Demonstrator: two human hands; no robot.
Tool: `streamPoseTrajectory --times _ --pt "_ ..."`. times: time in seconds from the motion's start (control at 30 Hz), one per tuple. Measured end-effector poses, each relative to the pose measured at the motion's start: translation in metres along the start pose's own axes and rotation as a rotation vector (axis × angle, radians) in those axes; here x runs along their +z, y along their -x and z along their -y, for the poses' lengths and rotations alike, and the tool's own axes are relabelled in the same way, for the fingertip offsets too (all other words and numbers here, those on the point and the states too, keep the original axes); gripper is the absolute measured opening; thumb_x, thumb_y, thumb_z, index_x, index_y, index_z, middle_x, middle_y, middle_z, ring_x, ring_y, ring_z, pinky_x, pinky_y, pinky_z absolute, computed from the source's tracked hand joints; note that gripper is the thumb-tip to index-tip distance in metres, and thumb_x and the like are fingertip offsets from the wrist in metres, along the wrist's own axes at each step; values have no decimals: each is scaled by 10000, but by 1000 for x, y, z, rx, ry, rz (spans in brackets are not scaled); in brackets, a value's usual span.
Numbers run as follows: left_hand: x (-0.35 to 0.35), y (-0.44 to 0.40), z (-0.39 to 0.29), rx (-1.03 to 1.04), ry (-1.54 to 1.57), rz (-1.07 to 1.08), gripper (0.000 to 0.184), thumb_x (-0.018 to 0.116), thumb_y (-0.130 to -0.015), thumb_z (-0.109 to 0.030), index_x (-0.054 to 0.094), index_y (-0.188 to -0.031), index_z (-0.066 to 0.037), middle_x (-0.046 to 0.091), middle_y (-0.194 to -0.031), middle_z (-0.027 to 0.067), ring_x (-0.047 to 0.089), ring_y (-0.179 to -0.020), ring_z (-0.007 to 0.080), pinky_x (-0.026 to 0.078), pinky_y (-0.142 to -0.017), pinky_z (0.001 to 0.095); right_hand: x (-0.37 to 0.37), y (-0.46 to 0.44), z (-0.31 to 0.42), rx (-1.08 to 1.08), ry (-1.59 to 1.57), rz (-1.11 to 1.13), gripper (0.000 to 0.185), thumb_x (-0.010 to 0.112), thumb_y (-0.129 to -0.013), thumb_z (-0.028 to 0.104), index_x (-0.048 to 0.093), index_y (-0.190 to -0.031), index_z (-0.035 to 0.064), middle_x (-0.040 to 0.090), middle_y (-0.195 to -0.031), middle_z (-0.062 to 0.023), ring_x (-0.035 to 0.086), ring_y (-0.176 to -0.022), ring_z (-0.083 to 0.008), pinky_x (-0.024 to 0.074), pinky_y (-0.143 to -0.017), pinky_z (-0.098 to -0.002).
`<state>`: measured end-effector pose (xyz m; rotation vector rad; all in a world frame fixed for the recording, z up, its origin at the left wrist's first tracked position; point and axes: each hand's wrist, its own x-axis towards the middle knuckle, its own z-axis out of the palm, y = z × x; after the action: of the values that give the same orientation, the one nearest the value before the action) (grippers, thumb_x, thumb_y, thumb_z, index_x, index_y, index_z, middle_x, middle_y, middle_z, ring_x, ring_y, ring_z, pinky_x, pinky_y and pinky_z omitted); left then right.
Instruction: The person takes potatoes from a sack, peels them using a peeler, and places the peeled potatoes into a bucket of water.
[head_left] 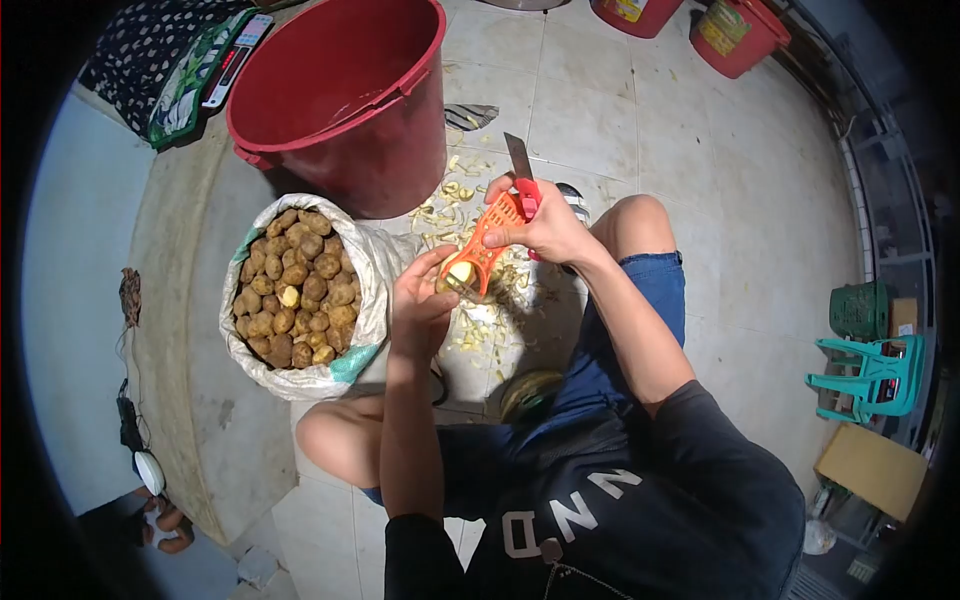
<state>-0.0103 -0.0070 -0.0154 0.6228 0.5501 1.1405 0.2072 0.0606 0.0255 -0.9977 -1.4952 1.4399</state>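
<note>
My left hand [422,298] holds a partly peeled potato [460,272], its pale flesh showing. Against that potato lies an orange peeler [487,240], gripped in my right hand [540,228]. The same hand also has a knife with a red handle [528,200], its blade pointing up and away. To the left of my hands stands a white sack [372,262] filled with brown potatoes [312,245], one of them showing yellow flesh. Pale peelings [490,335] are scattered on the floor under and beyond my hands.
A large red tub [400,150] stands beyond the sack. Two smaller red buckets [735,40] are at the back right. A green stool [868,378], a green basket [860,310] and a cardboard box [872,470] line the right side. A phone-like device [238,60] lies at the upper left.
</note>
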Motion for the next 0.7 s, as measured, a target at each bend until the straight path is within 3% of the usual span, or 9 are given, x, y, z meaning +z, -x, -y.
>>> streamPoseTrajectory --times 0.13,0.27,0.37,0.43,0.47,0.53,0.6,0.7 --pt "0 1 -6 -47 -135 34 623 691 -701 39 428 -1262 106 589 -1182 174 611 -1057 248 483 -969 350 1 2 7 23 -63 -1 406 869 -684 87 585 -971 43 567 -788 50 523 -758 -55 444 -680 -231" --pt "9 2 -12 -127 -150 45 548 699 -707 92 484 -1210 109 578 -1165 168 575 -1088 212 473 -969 329 -8 -2 1 20 154 7 411 862 -687 72 579 -983 39 577 -792 39 534 -756 -58 452 -681 -233" --pt "-5 0 3 -97 -246 -123 461 678 -783 52 498 -1204 98 591 -1138 163 573 -1099 228 496 -934 322 -28 -11 -17 102 -25 -131 405 838 -694 17 572 -999 19 632 -814 -8 607 -766 -76 498 -672 -239" --pt "-30 -4 6 42 107 152 393 586 -923 -65 454 -1271 60 553 -1192 181 572 -1110 262 508 -919 359 -33 -11 -16 68 -74 -149 382 825 -710 2 567 -990 21 626 -808 1 590 -750 -66 492 -663 -237" --pt "-30 -2 12 36 109 149 393 586 -923 -65 454 -1271 60 553 -1192 181 572 -1110 262 508 -919 359 -27 -11 -20 74 -76 -152 382 825 -710 2 567 -990 21 626 -808 1 590 -750 -66 492 -663 -237" --pt "7 -2 14 -115 169 -116 452 412 -1018 -327 363 -1368 -44 489 -1292 191 497 -1207 327 409 -1019 490 -12 -13 -27 8 -39 -54 382 839 -702 27 570 -973 34 600 -775 24 545 -721 -57 468 -650 -234" --pt "3 -2 46 -332 395 -222 494 377 -1018 -377 355 -1388 -51 436 -1360 194 461 -1233 352 384 -1038 521 -5 -11 -28 3 130 -91 374 851 -696 57 578 -953 49 574 -757 45 505 -706 -55 447 -651 -235" --pt "-18 -5 107 -351 624 -283 436 385 -1019 -304 438 -1317 9 477 -1344 178 501 -1191 335 408 -1032 463 3 -15 -48 61 94 -66 363 841 -735 98 577 -978 44 564 -781 58 503 -718 -46 435 -654 -225"
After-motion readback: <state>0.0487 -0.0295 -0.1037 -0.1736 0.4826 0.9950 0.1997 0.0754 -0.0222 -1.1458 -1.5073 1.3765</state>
